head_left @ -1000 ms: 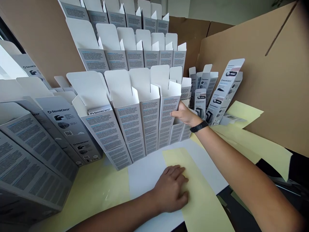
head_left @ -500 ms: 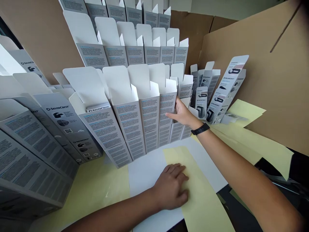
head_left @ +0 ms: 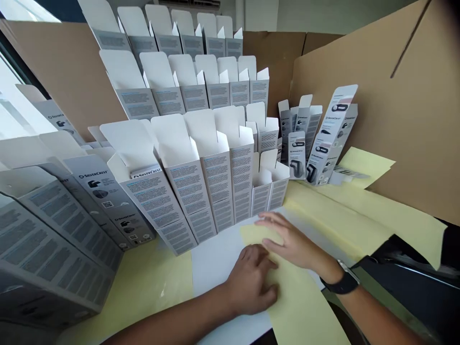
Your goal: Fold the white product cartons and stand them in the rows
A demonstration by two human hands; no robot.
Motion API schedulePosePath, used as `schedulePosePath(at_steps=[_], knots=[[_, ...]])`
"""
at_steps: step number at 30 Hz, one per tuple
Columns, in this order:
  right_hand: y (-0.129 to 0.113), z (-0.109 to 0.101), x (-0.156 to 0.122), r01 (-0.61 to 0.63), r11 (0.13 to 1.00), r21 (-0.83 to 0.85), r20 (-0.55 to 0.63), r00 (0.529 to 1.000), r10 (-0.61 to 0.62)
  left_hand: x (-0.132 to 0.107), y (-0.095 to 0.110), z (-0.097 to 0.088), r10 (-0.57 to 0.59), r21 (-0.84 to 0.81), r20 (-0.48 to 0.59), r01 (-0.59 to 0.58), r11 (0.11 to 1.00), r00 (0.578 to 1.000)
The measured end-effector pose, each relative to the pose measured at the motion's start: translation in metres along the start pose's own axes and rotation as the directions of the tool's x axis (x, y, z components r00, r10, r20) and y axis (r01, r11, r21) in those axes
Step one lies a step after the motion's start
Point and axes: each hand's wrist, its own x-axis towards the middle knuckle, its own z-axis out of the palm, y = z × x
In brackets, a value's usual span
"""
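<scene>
My left hand (head_left: 253,279) rests palm down on a pale yellow paper sheet (head_left: 298,306) that lies over a white sheet (head_left: 215,258); its fingers are loosely curled and hold nothing. My right hand (head_left: 291,239), with a black watch on the wrist, lies flat with fingers stretched out on the same yellow sheet, just beyond the left hand. Right behind both hands stands a row of tall grey and white cartons (head_left: 215,177) with open top flaps. Two shorter open cartons (head_left: 271,184) stand at the row's right end, nearest the right hand.
More rows of open cartons (head_left: 201,81) rise in tiers behind. Printed cartons (head_left: 64,211) lean at the left. A smaller group of printed cartons (head_left: 323,139) leans against the brown cardboard wall (head_left: 388,110) at the right. Further yellow sheets (head_left: 377,215) lie on the right.
My right hand has let go of the carton at the right end of the front row and come back down onto the yellow sheet. The left hand has stayed put.
</scene>
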Motion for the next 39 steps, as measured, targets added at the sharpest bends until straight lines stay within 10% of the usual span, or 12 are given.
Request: schedulePosePath(at_steps=[4, 30, 35, 39], knots=[[0.014, 0.017, -0.039, -0.157, 0.986, 0.057, 0.325, 0.937, 0.131, 0.004, 0.008, -0.003, 0.043, 0.159, 0.017, -0.045, 0.986, 0.999], [0.07, 0.057, -0.064, -0.014, 1.0, -0.015, 0.315, 0.949, 0.018, -0.007, 0.04, -0.02, -0.008, 0.509, 0.27, -0.135, 0.85, 0.963], [0.074, 0.063, -0.067, 0.047, 0.997, -0.059, 0.301, 0.953, -0.027, -0.078, 0.075, -0.09, 0.02, 0.559, -0.147, 0.066, 0.826, 0.989], [0.079, 0.067, -0.073, 0.108, 0.993, -0.039, 0.228, 0.969, -0.097, -0.157, 0.092, -0.166, 0.229, 0.703, -0.632, 0.423, 0.572, 0.74]])
